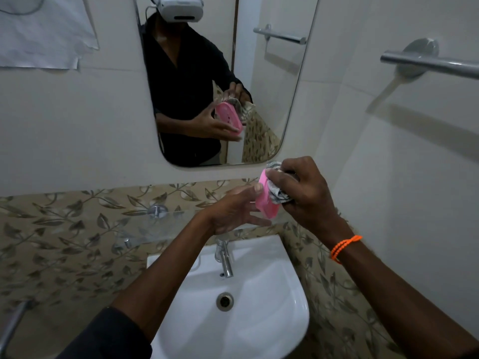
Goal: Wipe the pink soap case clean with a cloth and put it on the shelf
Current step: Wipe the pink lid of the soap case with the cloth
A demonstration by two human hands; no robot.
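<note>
The pink soap case [265, 203] is held on edge above the basin, its open side facing the mirror. My left hand [233, 211] grips it from the left, thumb on its rim and fingers beneath. My right hand [303, 193] presses a bunched grey-and-white cloth [277, 193] against the case's right side. A clear glass shelf [155, 224] runs along the patterned tile band below my left hand. The mirror [207, 73] reflects the case with holes in its bottom.
A white basin [272, 294] with a chrome tap [224, 257] sits directly under my hands. A chrome towel bar [427, 63] juts from the right wall. Paper [44, 32] hangs on the wall at top left. A metal handle [13, 325] shows at lower left.
</note>
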